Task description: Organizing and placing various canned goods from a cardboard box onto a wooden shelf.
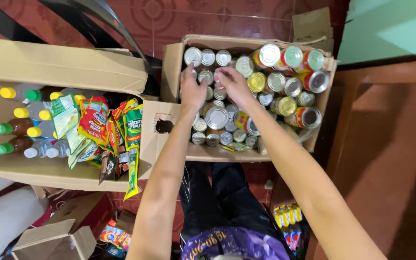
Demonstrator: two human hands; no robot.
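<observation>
Silver tins (216, 117) half-hidden under both hands' fingers (192, 72), grip impossible to tell.

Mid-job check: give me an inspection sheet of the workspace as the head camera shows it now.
Surface: red tiled floor; boxes sit above it, support unseen.
Job's things: cardboard box packed with tin cans, mostly upright.
Clutter: second open box with capped bottles and sachets; small empty box; small packets on the floor.
Grippers: left hand and right hand down among the cans; grip hidden.
Cables: nothing seen.
Surroundings: green wall; dark chair frame.
</observation>
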